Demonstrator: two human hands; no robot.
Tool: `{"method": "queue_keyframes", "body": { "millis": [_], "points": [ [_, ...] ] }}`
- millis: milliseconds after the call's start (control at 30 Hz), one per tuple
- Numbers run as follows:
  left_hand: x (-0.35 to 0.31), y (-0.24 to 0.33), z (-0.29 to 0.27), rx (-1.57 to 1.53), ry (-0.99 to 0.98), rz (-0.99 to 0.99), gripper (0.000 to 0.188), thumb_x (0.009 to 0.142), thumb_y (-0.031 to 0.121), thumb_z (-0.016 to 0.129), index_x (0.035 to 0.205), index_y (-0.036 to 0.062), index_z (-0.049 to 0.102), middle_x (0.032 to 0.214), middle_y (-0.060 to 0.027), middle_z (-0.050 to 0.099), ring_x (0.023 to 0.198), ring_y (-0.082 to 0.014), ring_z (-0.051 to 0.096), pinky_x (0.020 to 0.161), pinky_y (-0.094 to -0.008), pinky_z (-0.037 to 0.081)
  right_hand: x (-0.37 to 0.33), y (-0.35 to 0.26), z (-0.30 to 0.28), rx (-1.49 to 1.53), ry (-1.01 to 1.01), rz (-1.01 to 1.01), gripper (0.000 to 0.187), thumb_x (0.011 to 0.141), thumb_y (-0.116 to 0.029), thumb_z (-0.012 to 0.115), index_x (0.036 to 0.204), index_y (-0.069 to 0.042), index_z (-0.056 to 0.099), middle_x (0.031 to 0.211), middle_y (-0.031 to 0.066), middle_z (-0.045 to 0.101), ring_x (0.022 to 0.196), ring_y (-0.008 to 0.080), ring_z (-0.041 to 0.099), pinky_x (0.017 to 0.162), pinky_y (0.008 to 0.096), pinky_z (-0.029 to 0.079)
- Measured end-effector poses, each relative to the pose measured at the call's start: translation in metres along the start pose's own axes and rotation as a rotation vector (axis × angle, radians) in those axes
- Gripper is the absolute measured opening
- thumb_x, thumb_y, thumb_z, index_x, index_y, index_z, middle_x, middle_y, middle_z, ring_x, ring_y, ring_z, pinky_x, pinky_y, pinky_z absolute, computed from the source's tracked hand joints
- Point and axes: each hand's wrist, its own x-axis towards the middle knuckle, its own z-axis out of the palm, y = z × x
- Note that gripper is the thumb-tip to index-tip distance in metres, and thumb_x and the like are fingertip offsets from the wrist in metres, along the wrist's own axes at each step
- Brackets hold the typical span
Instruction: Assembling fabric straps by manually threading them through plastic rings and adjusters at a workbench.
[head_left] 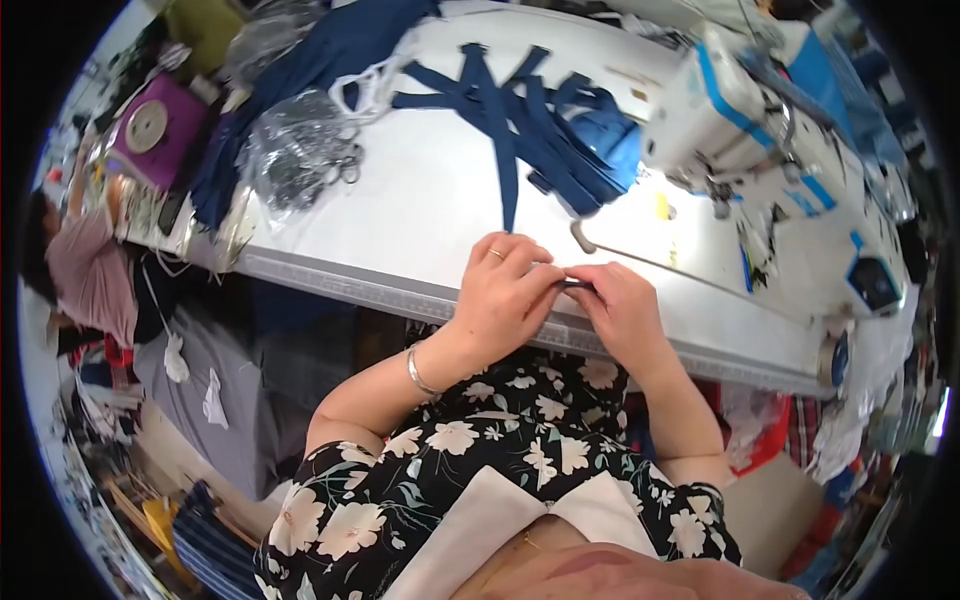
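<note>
Over the front edge of the white table, my left hand (507, 290) and my right hand (622, 308) meet with thumbs and fingers pinched. A short dark piece, seemingly the end of a navy fabric strip (575, 284), shows between the fingertips. Another length of navy strip (508, 200) runs from the far pile down to my left knuckles; the hand hides whether the two are one piece. Several more navy strips (555, 150) lie loosely crossed beyond my hands, partly over a lighter blue piece (612, 142).
A white sewing machine (725, 110) with blue trim stands at the right. Scissors (345, 165) lie by a clear plastic bag (285, 150) at the left, near navy cloth (330, 50). A purple box-like device (160, 130) and another person (95, 270) are farther left.
</note>
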Motion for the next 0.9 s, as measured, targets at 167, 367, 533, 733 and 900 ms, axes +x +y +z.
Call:
{"method": "queue_keyframes", "body": {
  "millis": [167,367,533,733,900],
  "points": [
    [-0.006,-0.019,-0.018,-0.124,-0.034,-0.061,0.018,0.068,0.006,0.067,0.085,0.0076,0.060,0.091,-0.0053,0.058,0.091,-0.0247,0.053,0.081,-0.0358,0.039,0.002,-0.014,0.028,0.437,0.187,0.227,0.011,0.076,0.004,0.063,0.086,-0.001,0.061,0.073,0.0059,0.057,0.063,0.0133,0.056,0.057,0.0235,0.044],
    [0.001,-0.050,-0.051,0.134,0.180,-0.148,0.036,0.067,0.006,0.068,0.101,0.0086,0.058,0.103,-0.0096,0.055,0.097,-0.0290,0.051,0.081,-0.0377,0.040,0.001,-0.003,0.034,0.918,0.310,0.218,0.011,0.081,0.006,0.055,0.090,0.001,0.058,0.090,0.0077,0.050,0.068,0.0128,0.054,0.059,0.0218,0.045],
    [0.002,-0.108,-0.099,0.871,0.246,-0.433,0.033,0.071,0.019,0.068,0.099,0.0088,0.054,0.089,-0.0073,0.054,0.084,-0.0263,0.052,0.073,-0.0376,0.039,0.001,-0.014,0.031,0.977,0.256,0.259,0.009,0.085,0.002,0.051,0.093,0.002,0.057,0.099,0.0123,0.054,0.059,0.0153,0.056,0.055,0.0232,0.046],
    [-0.003,-0.142,-0.114,0.995,0.203,-0.461,0.023,0.070,0.025,0.068,0.080,0.0104,0.053,0.081,-0.0052,0.052,0.079,-0.0228,0.053,0.065,-0.0348,0.039,0.000,-0.015,0.032,0.959,0.237,0.316,0.013,0.089,-0.005,0.050,0.096,0.005,0.055,0.086,0.0110,0.057,0.062,0.0147,0.054,0.057,0.0236,0.046],
    [-0.005,-0.146,-0.114,1.014,0.202,-0.397,0.014,0.069,0.018,0.065,0.073,0.0108,0.053,0.075,-0.0040,0.052,0.075,-0.0223,0.054,0.063,-0.0349,0.039,-0.002,-0.014,0.032,0.971,0.218,0.309,0.012,0.088,-0.002,0.050,0.096,0.003,0.057,0.082,0.0086,0.057,0.065,0.0134,0.056,0.062,0.0229,0.046]
  ]
}}
